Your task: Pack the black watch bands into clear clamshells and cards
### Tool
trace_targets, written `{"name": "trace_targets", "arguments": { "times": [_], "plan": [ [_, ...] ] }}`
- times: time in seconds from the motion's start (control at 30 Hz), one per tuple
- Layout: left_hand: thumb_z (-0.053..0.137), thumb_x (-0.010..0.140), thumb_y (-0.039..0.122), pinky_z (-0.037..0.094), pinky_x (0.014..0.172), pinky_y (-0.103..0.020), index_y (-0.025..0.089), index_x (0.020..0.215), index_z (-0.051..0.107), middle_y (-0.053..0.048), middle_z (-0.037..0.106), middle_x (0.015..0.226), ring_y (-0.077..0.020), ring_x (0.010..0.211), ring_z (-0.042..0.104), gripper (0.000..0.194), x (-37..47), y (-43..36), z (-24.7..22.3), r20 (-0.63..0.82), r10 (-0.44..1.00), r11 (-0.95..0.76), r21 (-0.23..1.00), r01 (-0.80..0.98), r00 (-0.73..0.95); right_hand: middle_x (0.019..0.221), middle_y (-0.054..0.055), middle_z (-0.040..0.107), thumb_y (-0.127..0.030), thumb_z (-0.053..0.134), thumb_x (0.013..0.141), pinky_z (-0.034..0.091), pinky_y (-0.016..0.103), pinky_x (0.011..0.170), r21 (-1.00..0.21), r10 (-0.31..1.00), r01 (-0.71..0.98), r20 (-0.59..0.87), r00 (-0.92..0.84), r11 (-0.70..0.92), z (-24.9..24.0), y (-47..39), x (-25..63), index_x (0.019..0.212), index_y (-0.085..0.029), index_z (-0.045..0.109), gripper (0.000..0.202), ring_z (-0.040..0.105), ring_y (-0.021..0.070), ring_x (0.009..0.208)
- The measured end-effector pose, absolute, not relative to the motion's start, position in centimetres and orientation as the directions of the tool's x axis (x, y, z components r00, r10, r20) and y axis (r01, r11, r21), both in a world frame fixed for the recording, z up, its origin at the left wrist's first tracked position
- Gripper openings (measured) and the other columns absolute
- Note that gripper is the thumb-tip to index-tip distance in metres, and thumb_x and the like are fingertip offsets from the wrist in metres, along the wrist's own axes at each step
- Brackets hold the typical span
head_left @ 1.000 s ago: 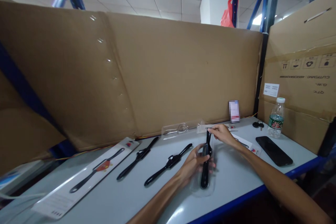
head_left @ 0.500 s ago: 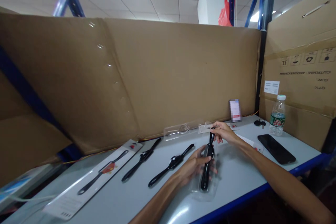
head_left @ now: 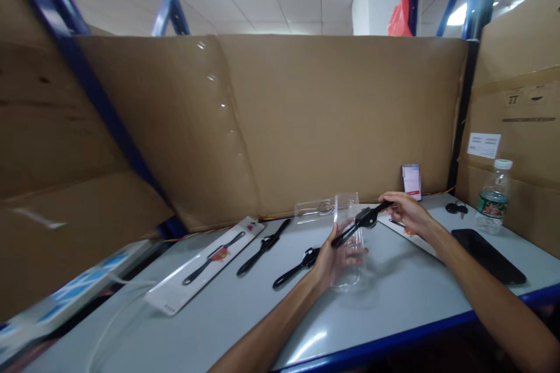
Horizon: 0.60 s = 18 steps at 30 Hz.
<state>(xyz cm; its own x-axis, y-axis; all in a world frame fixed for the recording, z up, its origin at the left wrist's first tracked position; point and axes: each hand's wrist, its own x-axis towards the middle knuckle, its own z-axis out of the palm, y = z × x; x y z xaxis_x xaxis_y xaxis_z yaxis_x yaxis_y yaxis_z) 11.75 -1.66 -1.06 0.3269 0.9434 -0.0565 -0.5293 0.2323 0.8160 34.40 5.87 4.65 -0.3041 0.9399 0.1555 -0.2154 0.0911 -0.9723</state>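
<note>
A black two-handled tool (head_left: 366, 218) is held up at an angle, its far end pinched in my right hand (head_left: 409, 213). My left hand (head_left: 335, 253) grips a clear plastic shell (head_left: 350, 271), and the tool's lower end lies across it. Left of my left hand, a similar black tool (head_left: 291, 274) lies on the table, partly hidden by that hand. Another black tool (head_left: 262, 253) lies farther left, beside a packaged one on a white card (head_left: 205, 265). Part of a printed card (head_left: 420, 240) shows under my right forearm.
Another clear shell (head_left: 312, 211) lies by the cardboard wall (head_left: 350, 116). On the right are a black phone (head_left: 487, 256), keys (head_left: 456, 208) and a water bottle (head_left: 493, 198). A power strip (head_left: 79, 291) sits at the left.
The tool has been lifted from lying along the clear shell and tilted to the right by my right hand. The shell is now more upright in my left hand. The view has turned left.
</note>
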Motion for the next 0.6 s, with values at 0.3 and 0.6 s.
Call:
{"name": "trace_targets", "arguments": {
  "times": [0.3, 0.6],
  "plan": [
    [0.043, 0.097, 0.054, 0.058, 0.071, -0.035, 0.026, 0.154, 0.027, -0.012, 0.068, 0.094, -0.0264, 0.088, 0.073, 0.065, 12.2, -1.6, -1.3, -0.076, 0.991, 0.128, 0.776, -0.618, 0.109, 0.057, 0.002, 0.066, -0.032, 0.072, 0.065, 0.044, 0.019, 0.041, -0.917, 0.983, -0.368, 0.180, -0.041, 0.152, 3.5, 4.4, 31.0, 0.082, -0.017, 0.060, 0.025, 0.061, 0.0139, 0.046],
    [0.039, 0.099, 0.052, 0.058, 0.072, -0.035, 0.025, 0.150, 0.034, -0.011, 0.068, 0.092, -0.0233, 0.083, 0.072, 0.058, 12.5, -1.7, -1.1, -0.107, 0.991, 0.135, 0.752, -0.645, 0.082, 0.058, -0.001, 0.067, -0.041, 0.078, 0.064, 0.053, 0.024, 0.047, -0.887, 0.960, -0.365, 0.262, 0.102, 0.281, 3.7, 2.3, 29.1, 0.081, -0.020, 0.056, 0.035, 0.067, 0.0172, 0.050]
  ]
}}
